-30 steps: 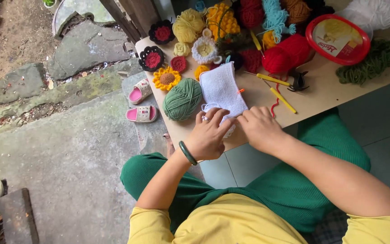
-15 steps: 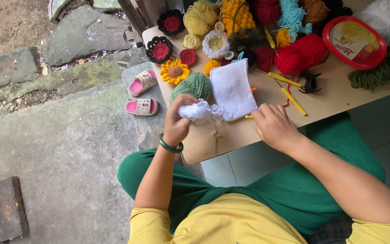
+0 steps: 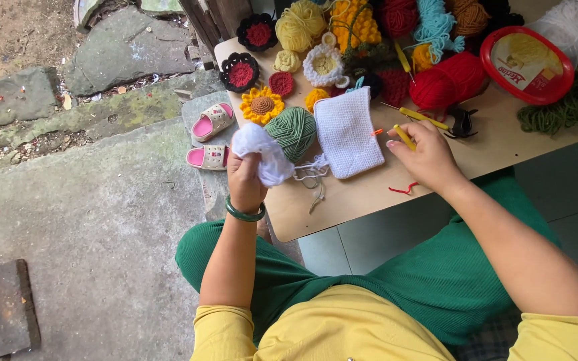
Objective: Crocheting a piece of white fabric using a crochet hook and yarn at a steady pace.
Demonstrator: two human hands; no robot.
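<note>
Now: both hands busy at the bench (image 3: 369,200).
Left hand (image 3: 245,180) has a closed grip on a white yarn ball (image 3: 262,150) beside the green yarn ball (image 3: 294,130); right hand (image 3: 426,157) pinches a yellow crochet hook (image 3: 404,136), near the white crocheted square (image 3: 349,132).

The wooden table (image 3: 369,200) stands before the seated person. On it the knitted rectangle (image 3: 347,132) lies between the two hands — the left hand (image 3: 245,180) at the table's left edge, the right hand (image 3: 426,154) to its right. A yarn ball (image 3: 294,130) sits just left of the rectangle; crocheted flowers (image 3: 262,105) lie farther back. Two small sandals (image 3: 212,137) rest on the ground — left of the table.
</note>
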